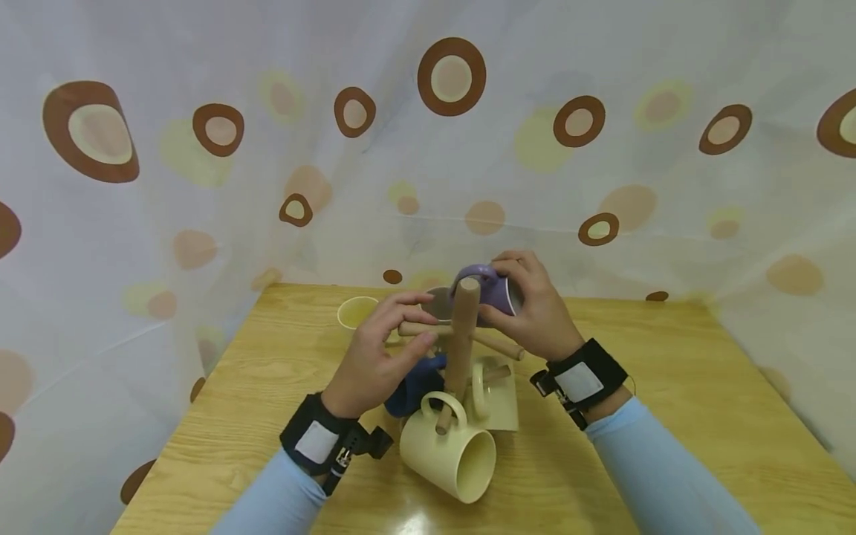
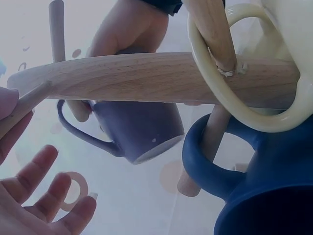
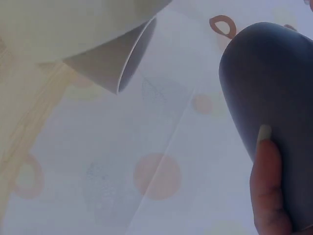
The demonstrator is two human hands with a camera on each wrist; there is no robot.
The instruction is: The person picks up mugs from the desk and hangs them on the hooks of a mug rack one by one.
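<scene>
A purple mug point(image 1: 493, 293) is gripped from the right by my right hand point(image 1: 538, 316), with its handle beside the top of a wooden mug tree point(image 1: 461, 342). In the left wrist view the mug's handle lies by a peg's end; I cannot tell whether the peg passes through it. My left hand point(image 1: 374, 357) pinches an upper left peg between thumb and finger, its other fingers spread. Lower pegs carry a blue mug point(image 2: 266, 181) and a cream mug point(image 1: 441, 453) by their handles. A second cream handle point(image 1: 478, 390) shows at a right-hand peg.
A grey mug point(image 1: 439, 305) is partly hidden behind the post. Farther left a pale yellow cup point(image 1: 357, 312) stands on the wooden table point(image 1: 254, 401). A patterned curtain point(image 1: 374, 223) hangs behind and beside the table.
</scene>
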